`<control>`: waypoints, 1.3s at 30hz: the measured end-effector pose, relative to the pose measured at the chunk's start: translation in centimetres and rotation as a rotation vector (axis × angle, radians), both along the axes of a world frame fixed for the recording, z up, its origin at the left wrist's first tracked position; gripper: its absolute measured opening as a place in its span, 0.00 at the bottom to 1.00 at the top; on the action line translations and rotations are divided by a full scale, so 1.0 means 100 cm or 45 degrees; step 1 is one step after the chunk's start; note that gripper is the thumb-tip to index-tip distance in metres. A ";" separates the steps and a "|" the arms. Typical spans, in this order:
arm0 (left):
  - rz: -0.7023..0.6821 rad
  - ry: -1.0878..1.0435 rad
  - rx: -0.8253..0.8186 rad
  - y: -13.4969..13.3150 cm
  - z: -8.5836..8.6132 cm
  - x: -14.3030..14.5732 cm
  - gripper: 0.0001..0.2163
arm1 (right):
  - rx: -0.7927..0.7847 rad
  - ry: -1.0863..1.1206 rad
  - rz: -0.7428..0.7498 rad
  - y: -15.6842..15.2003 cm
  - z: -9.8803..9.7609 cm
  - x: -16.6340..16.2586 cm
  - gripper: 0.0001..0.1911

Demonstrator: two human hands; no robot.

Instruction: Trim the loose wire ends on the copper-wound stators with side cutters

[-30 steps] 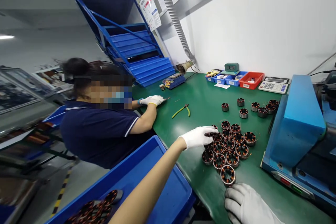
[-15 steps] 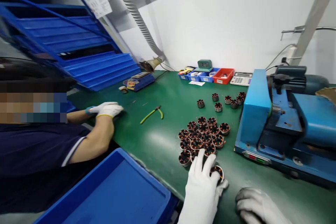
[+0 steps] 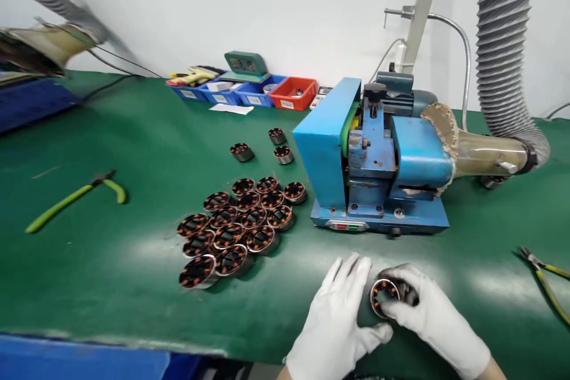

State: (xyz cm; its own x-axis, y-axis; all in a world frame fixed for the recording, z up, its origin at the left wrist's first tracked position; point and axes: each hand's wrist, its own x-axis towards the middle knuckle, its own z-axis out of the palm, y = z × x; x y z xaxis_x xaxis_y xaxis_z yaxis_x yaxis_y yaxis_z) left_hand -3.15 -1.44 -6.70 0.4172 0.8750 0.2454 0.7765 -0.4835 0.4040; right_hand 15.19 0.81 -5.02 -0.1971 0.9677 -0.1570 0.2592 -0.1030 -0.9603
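Between the thumb and fingers of my white-gloved right hand point(image 3: 421, 303) is a motor stator point(image 3: 376, 298), a metal ring with copper windings inside, tilted so its open face shows. Just left of it, my gloved left hand point(image 3: 341, 309) is open over the green bench, fingers stretched out and thumb apart, holding nothing. The left thumb comes close to the stator; whether they touch I cannot tell. Farther left, several more stators point(image 3: 229, 234) stand packed together in a cluster on the bench.
A blue belt grinding machine point(image 3: 327, 148) stands beyond my hands, with a duct hose point(image 3: 507, 47) behind it. Cutting pliers point(image 3: 545, 276) lie at right, green-handled pliers point(image 3: 66, 205) at left. Loose stators point(image 3: 283, 155), blue bins point(image 3: 256, 95) and a red bin point(image 3: 291, 95) sit farther back.
The view has swung right; the co-worker is out of sight. A stator has gone from beside my left hand into my right hand, and my left hand has left the cluster and opened.
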 end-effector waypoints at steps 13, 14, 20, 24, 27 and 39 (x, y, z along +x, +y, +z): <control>0.125 -0.190 -0.012 0.008 0.005 0.029 0.46 | 0.088 0.541 -0.923 -0.002 0.010 0.052 0.12; 0.091 -0.191 -0.027 0.008 0.008 0.028 0.46 | 0.042 0.492 -0.842 -0.001 0.010 0.050 0.14; -0.034 -0.205 -0.072 0.009 0.007 0.020 0.42 | -0.029 0.070 -0.181 0.003 0.006 -0.001 0.09; 0.012 -0.252 -0.081 0.009 0.006 0.022 0.35 | 0.076 -0.072 -0.184 -0.005 0.004 -0.004 0.07; -0.018 -0.321 -0.152 0.010 0.012 0.023 0.24 | 0.235 -0.295 -0.198 -0.015 0.000 0.006 0.09; -0.104 -0.310 -0.255 0.014 0.025 0.012 0.26 | 0.742 -0.674 -0.336 -0.005 0.025 0.055 0.06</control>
